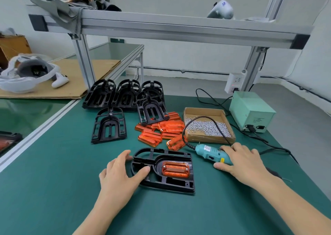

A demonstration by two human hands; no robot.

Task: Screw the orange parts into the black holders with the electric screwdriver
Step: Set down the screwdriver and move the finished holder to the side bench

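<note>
A black holder (pixel 172 182) lies flat on the green mat in front of me with an orange part (pixel 175 169) seated in its recess, a screw head at each end. My left hand (pixel 120 174) grips the holder's left end, thumb on top and fingers over the far edge. My right hand (pixel 241 161) lies over the teal electric screwdriver (pixel 209 152), which rests on the mat to the right of the holder; fingers and thumb close round its body. A pile of loose orange parts (pixel 163 132) lies behind the holder. More black holders (pixel 109 125) stand further back.
A cardboard box of small silver screws (pixel 207 127) sits behind the screwdriver, whose black cord loops over it. A pale green power supply (pixel 250 113) stands at the right rear. An aluminium frame (pixel 161 29) spans overhead. Cardboard and a headset lie on the left table.
</note>
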